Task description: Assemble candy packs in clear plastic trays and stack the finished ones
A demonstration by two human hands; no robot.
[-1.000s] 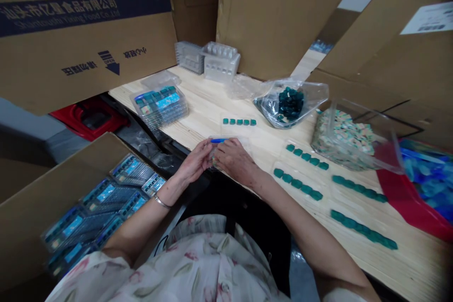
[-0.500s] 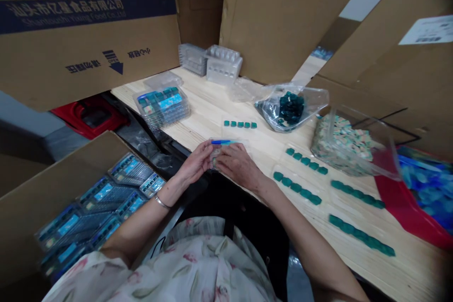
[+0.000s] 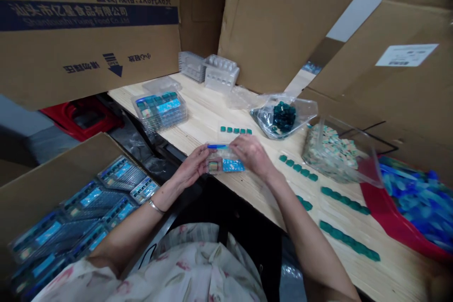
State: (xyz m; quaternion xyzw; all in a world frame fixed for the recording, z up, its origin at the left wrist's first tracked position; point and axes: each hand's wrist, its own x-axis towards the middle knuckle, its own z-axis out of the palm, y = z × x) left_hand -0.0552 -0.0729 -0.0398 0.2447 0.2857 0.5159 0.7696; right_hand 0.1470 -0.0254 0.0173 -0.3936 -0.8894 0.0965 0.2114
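Clear plastic and matt cardboard on a pale wooden table (image 3: 198,113)

The table's planks look smooth, with a fine grain. The cartons (image 3: 88,42) are matt corrugated cardboard, torn rough at some edges, and one carries a smooth paper label (image 3: 406,55). The tray (image 3: 222,160) and the stacked packs (image 3: 159,113) are thin, glossy clear plastic; the bag (image 3: 283,118) is crinkled, shiny film. The green pieces (image 3: 348,240) have a soft sheen. The bracelet (image 3: 155,206) is polished metal, and the blouse (image 3: 141,278) is light printed cloth.

Open carton (image 3: 60,170) just beside the left forearm (image 3: 138,231)
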